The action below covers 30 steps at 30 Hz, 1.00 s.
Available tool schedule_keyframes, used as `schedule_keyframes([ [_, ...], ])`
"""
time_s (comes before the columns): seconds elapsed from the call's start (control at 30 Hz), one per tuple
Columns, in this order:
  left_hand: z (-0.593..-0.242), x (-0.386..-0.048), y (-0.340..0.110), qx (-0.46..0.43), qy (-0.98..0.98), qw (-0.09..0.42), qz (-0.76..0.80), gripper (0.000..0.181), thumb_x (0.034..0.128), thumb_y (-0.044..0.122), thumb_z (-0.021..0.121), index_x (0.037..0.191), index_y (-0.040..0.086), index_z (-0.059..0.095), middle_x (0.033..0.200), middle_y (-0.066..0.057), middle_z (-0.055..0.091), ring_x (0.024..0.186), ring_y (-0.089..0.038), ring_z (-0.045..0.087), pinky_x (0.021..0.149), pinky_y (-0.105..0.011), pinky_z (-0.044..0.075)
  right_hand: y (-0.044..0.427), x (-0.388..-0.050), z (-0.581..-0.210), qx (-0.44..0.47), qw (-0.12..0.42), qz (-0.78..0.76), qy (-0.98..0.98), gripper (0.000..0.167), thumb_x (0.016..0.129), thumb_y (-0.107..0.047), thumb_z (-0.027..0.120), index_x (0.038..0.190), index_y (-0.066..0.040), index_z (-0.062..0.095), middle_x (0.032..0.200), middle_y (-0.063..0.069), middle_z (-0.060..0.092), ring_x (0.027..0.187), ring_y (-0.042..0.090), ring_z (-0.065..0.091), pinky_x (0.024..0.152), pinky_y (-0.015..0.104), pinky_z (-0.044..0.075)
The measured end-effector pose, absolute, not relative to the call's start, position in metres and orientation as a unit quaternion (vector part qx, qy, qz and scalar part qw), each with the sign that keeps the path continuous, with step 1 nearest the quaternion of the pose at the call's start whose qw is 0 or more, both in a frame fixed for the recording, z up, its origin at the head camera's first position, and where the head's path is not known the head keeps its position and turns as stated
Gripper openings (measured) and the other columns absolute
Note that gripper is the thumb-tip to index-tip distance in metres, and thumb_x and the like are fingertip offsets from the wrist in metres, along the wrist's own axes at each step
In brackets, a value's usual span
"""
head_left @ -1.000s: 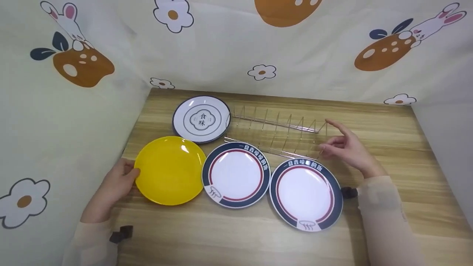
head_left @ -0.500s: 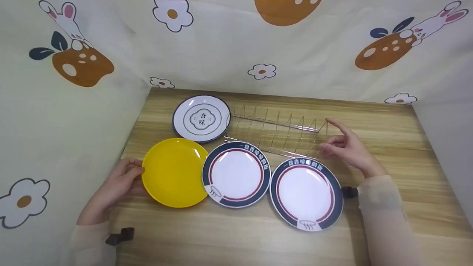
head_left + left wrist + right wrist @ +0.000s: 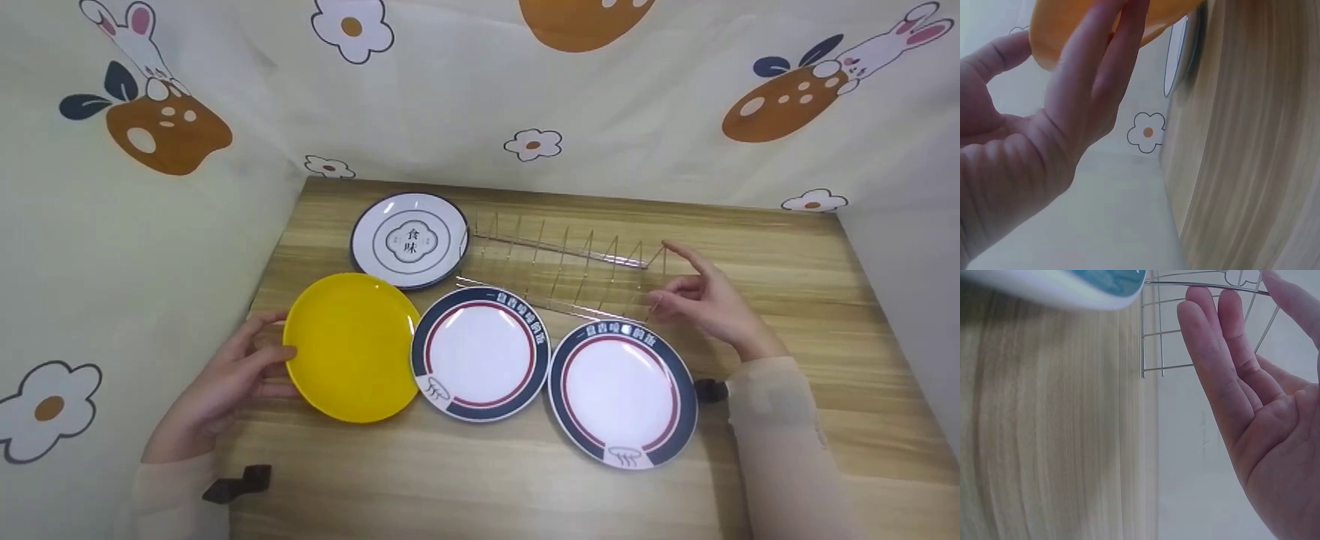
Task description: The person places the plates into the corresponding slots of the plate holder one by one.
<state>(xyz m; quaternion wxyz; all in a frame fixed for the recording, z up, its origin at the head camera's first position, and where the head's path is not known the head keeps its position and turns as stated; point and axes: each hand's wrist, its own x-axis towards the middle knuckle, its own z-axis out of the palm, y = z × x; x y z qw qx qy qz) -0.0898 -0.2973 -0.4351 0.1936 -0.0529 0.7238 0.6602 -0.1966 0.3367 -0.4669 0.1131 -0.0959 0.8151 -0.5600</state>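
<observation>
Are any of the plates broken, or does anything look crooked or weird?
I see nothing broken or spilled. The wire rack sits slightly crooked, not lined up with the back edge of the table. The yellow plate is up off the table, but that isn't odd: the left hand holds its edge.

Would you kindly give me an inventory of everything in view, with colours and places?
Yellow plate: 1, yellow, left, overlapping the view of the table
Character-print plate: 1 visible, white with dark-blue rim, rear left
Navy-rimmed plates: 2, white with red rings, in front of the rack
Wire dish rack: 1, silver, rear centre
Wood-grain tabletop: 1, light brown, underneath
Printed backdrop: 1 surround, cream with rabbits and flowers, behind and beside
Dark attachments: 2, black, beside the sleeves
Sleeves: 2, beige, on both forearms
Left hand: 1, bare, gripping the yellow plate's left edge
Right hand: 1, bare, holding the rack's right end
</observation>
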Motion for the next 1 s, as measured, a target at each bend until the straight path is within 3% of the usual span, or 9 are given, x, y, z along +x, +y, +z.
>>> schedule_keyframes([
  [0.27,-0.428,-0.091,-0.303,-0.036,0.73,0.18,0.658,0.065,0.1082,0.026,0.055,0.162,0.013,0.021,0.117,-0.003,0.068,0.098,-0.024,0.077,0.08,-0.045,0.063,0.339,-0.196,-0.467,-0.096,0.114,-0.558,0.816,0.088,0.095,-0.017,0.076,0.165,-0.024,0.023,0.097,0.019,0.075,0.084,0.035,0.077,0.078,0.044,0.065],
  [0.53,-0.412,-0.106,-0.31,-0.028,0.728,0.153,0.667,0.05,0.1083,0.026,0.055,0.153,0.018,0.034,0.118,0.003,0.072,0.093,-0.02,0.076,0.078,-0.039,0.064,0.34,-0.196,-0.469,-0.092,0.117,-0.553,0.82,0.089,0.095,-0.017,0.076,0.165,-0.028,0.022,0.102,0.028,0.072,0.085,0.035,0.076,0.08,0.041,0.065],
  [0.73,-0.397,-0.13,-0.301,-0.023,0.717,0.142,0.682,0.048,0.1073,0.025,0.057,0.151,0.02,0.037,0.113,-0.001,0.072,0.085,-0.02,0.076,0.076,-0.037,0.065,0.34,-0.196,-0.469,-0.09,0.115,-0.546,0.825,0.087,0.096,-0.012,0.073,0.165,-0.029,0.023,0.104,0.03,0.072,0.086,0.038,0.076,0.08,0.043,0.065],
  [0.9,-0.391,-0.149,-0.286,0.01,0.715,0.144,0.684,0.052,0.1072,0.027,0.057,0.154,0.022,0.035,0.123,-0.006,0.063,0.092,-0.019,0.076,0.079,-0.038,0.064,0.338,-0.196,-0.469,-0.093,0.112,-0.553,0.82,0.087,0.096,-0.009,0.073,0.165,-0.027,0.023,0.1,0.026,0.073,0.083,0.036,0.077,0.078,0.043,0.065],
  [1.0,-0.386,-0.16,-0.276,0.027,0.706,0.142,0.694,0.053,0.1071,0.026,0.057,0.155,0.023,0.035,0.12,-0.008,0.064,0.092,-0.019,0.076,0.079,-0.04,0.064,0.338,-0.197,-0.47,-0.099,0.112,-0.564,0.812,0.086,0.096,-0.006,0.072,0.165,-0.025,0.023,0.099,0.028,0.072,0.083,0.035,0.077,0.077,0.044,0.065],
])
